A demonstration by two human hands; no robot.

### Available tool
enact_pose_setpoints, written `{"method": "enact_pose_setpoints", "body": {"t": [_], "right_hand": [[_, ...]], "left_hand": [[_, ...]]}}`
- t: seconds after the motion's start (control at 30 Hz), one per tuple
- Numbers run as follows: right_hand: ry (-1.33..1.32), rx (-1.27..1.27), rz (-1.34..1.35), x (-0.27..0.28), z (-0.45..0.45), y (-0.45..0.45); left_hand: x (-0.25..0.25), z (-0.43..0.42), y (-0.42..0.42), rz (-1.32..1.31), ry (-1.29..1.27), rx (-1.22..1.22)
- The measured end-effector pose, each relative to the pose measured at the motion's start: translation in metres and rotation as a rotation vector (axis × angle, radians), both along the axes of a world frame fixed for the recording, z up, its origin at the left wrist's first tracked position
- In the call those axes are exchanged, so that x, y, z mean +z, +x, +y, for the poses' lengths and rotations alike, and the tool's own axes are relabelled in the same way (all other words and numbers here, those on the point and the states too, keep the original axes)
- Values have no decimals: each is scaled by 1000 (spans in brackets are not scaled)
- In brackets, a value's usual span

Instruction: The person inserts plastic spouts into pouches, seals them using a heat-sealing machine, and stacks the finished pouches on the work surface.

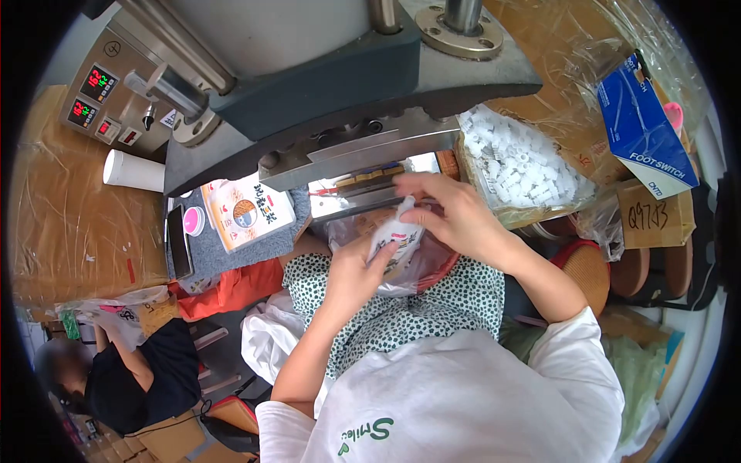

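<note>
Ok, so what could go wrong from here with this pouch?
The right hand looks close to the metal bar, so it might get pinched if the bar moves. The soft pouch could crease in the left hand. The heaped white pieces might spill if bumped.

At the left end of the press (324, 92) are one white cylinder (133, 170), one phone (180, 245), one pink-topped container (193, 221); rightward, one blue box (644, 127), uncountable white pieces (521, 162); before it, one pouch (403, 235).

Shiny, tape-covered brown cardboard (85, 231) is spreading along the left, cardboard boxes (171, 438) are lying at lower left, and a pale wall (692, 347) is running down the right edge.
</note>
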State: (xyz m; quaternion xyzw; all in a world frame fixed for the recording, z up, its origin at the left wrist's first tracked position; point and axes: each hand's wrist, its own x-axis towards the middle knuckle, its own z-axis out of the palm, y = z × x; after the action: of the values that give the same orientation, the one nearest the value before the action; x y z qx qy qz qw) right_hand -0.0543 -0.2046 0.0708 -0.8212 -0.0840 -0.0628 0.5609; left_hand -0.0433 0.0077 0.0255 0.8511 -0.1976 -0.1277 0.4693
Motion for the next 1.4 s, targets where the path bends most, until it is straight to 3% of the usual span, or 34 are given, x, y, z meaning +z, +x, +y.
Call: {"method": "enact_pose_setpoints", "body": {"t": [0.07, 0.17, 0.2, 0.3, 0.4, 0.5, 0.63, 0.7, 0.77, 0.8, 0.83, 0.87, 0.97, 1.03, 1.1, 1.13, 1.23, 1.27, 1.37, 1.4], "right_hand": [[-196, -95, -153, 3, -6, 0], [-397, -146, -223, 16, -18, -6], [-461, -126, -204, 19, -23, -11], [-513, -153, -224, 20, -32, -18], [-564, -307, -220, 19, -44, -21], [-797, -491, -243, 8, -60, -11], [-1022, -381, -85, -25, -67, 3], [-1028, -382, -72, -35, -73, 10], [-976, -396, -77, -34, -74, 9], [-924, -407, -86, -28, -72, 2], [-873, -417, -96, -23, -73, -2], [-934, -385, -99, -22, -75, -3], [-1019, -328, -87, -20, -75, -4], [-964, -361, -50, -14, -77, -2], [-599, -328, 10, 13, -71, -9], [-414, -309, 37, 24, -64, -12], [-40, -30, 57, 37, -24, -15], [-49, 50, 90, 40, -8, -14], [-360, 172, -395, 26, 17, 0], [-369, 186, -408, 26, 20, 1]], "left_hand": [[-4, -1, 10, 389, -119, 91], [14, -10, 23, 588, -365, 205], [-1, -6, 33, 665, -403, 208], [-3, -11, 49, 743, -610, 247], [1, -9, 52, 796, -625, 238], [-3, -10, 51, 769, -635, 249], [-6, -11, 51, 765, -610, 241], [4, -7, 47, 661, -392, 282], [-17, 19, 56, 236, -91, 270], [-7, 32, 59, 61, -12, 407], [3, 47, 57, -283, 92, 499], [-19, 71, 60, -775, 574, 508], [-58, 79, 34, -773, 850, 309], [-50, 84, 27, -682, 680, 302], [-38, 101, 26, -518, 562, 354], [-33, 98, 25, -649, 411, 370], [5, 66, -6, -552, 365, 382], [13, 56, -12, -649, 327, 356], [35, 44, -23, -599, 298, 332], [39, 43, -24, -633, 294, 291]]}}
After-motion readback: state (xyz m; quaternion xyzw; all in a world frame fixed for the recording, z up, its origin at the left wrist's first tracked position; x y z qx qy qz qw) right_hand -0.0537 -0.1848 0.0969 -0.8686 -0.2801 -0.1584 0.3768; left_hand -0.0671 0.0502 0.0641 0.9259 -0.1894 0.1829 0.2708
